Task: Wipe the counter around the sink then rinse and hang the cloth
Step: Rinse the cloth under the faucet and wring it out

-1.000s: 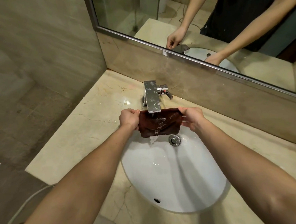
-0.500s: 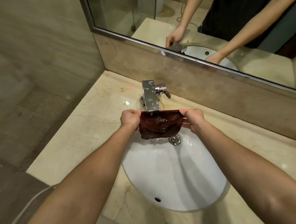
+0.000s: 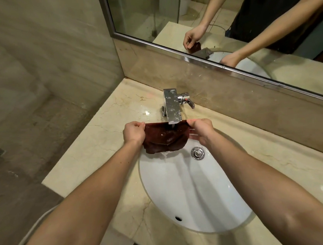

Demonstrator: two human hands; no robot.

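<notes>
A wet dark brown cloth (image 3: 163,139) is stretched out under the chrome tap (image 3: 172,107), over the back of the white oval sink (image 3: 190,193). Water runs from the spout onto the cloth and drips off its lower edge into the basin. My left hand (image 3: 133,133) grips the cloth's left top corner. My right hand (image 3: 200,129) pinches its right top corner. The cloth sags in a pouch between them. The beige marble counter (image 3: 94,152) surrounds the sink.
The tap's lever (image 3: 188,101) points to the right. A metal drain plug (image 3: 197,153) sits in the basin's back right. A mirror (image 3: 207,23) above the backsplash reflects my arms. A grey cord (image 3: 30,231) hangs past the counter's left edge, above the dark floor.
The cloth stays under the running tap, held at both corners. It sags lower with water pooled in it, and both hands have spread it a little wider.
</notes>
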